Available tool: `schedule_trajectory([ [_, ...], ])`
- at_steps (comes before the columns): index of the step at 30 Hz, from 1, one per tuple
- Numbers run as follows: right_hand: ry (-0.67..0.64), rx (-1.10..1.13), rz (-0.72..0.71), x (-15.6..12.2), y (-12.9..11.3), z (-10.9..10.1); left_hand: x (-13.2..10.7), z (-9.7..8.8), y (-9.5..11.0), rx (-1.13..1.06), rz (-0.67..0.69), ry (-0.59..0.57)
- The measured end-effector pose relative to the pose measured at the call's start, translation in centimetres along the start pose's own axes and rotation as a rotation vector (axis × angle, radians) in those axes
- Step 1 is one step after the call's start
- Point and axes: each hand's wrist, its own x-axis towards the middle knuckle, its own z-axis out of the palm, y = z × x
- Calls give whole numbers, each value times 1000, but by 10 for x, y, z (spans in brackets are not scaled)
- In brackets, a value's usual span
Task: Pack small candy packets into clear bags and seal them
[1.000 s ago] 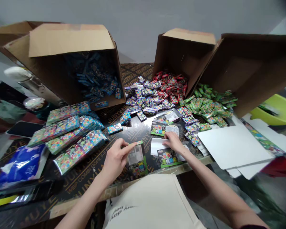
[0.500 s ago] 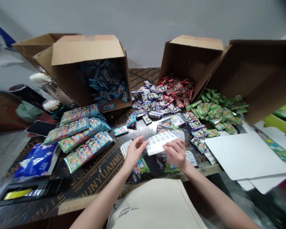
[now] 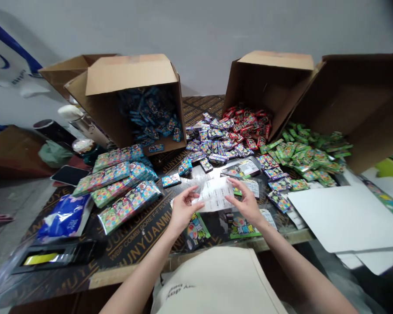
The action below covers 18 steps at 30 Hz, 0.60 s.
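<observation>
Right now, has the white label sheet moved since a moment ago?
Yes: the label sheet has shifted left, closer to the small teal packet lying on the table.

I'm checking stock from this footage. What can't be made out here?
All from the head view:
- White label sheet: print too small and blurred to read.
- Left hand, right hand: the view doesn't settle whether they grip the sheet.
- Printed card: partly hidden by the left hand.
- Blue packets: shadow inside their carton hides the pile's depth.
- Brown carton: cut off by the right edge.
</observation>
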Motion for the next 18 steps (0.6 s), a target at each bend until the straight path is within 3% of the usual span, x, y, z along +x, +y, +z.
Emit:
schedule_trajectory([
  [4,-24,96,11,-3,0,4,-4,2,-3,88,17,3],
  [10,41,382,272,0,-1,13,-7,0,6,257,258,-44],
  [14,46,592,380,4,0,14,-5,3,9,63,151,-61],
  [18,14,609,405,4,-2,13,-1,5,11,-96,-71,-70],
])
